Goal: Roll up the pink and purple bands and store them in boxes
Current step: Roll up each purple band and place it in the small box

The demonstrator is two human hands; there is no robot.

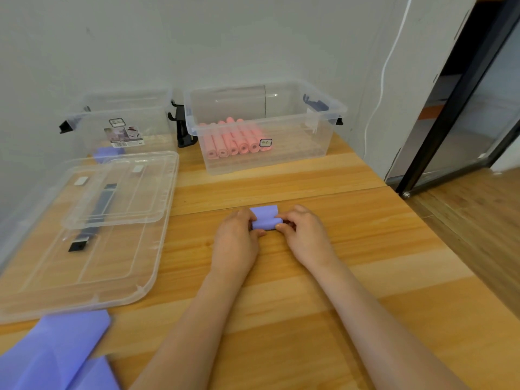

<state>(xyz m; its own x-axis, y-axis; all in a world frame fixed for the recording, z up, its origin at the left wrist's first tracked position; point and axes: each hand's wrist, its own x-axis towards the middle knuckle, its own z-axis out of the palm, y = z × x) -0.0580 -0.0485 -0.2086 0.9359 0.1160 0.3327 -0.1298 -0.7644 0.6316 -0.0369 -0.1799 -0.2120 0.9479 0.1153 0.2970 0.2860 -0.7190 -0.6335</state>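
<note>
A purple band (265, 218), almost fully rolled, lies on the wooden table (309, 291) with a short flat tail pointing away from me. My left hand (235, 240) pinches the roll's left end. My right hand (305, 233) pinches its right end. Several rolled pink bands (233, 142) lie side by side in the clear box (332, 108) at the back right. The clear box (84, 108) at the back left holds a purple roll (108, 153). Loose flat purple bands (53, 356) lie at the near left corner.
Two clear lids (92, 243) are stacked on the table's left side, with a dark handle showing through them. A wall stands behind the boxes. The table's right edge drops to a wooden floor (484, 220) by a glass door.
</note>
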